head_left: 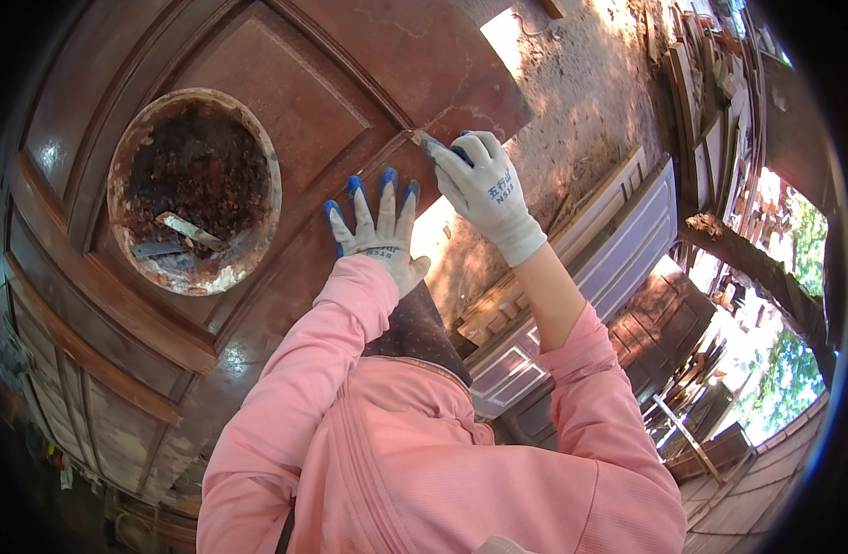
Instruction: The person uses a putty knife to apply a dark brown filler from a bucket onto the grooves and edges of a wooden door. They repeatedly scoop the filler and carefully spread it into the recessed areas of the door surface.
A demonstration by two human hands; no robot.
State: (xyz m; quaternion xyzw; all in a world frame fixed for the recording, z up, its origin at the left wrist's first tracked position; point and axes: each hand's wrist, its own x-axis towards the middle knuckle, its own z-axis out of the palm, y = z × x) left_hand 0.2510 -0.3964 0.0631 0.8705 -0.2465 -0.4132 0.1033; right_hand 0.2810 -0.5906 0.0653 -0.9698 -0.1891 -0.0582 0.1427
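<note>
A brown panelled wooden door (294,111) lies flat in front of me. My left hand (379,235), in a white glove with blue fingertips, rests on it with the fingers spread. Farther right, my right hand (484,189), gloved alike, is closed around a small scraper (414,137). Its tip meets the door by a moulding corner, and the fingers hide most of it. Left of my hands, a round, crusted bucket (273,185) stands on the door. Inside are dark reddish-brown matter (193,152) and a flat strip-like tool (191,229).
Right of the door lies sunlit dirt ground (581,102). A pale panelled door (627,231) leans beyond my right arm. Stacked boards (710,111) and a rough beam (756,268) stand at the far right. Another brown panel (659,319) is below the pale door.
</note>
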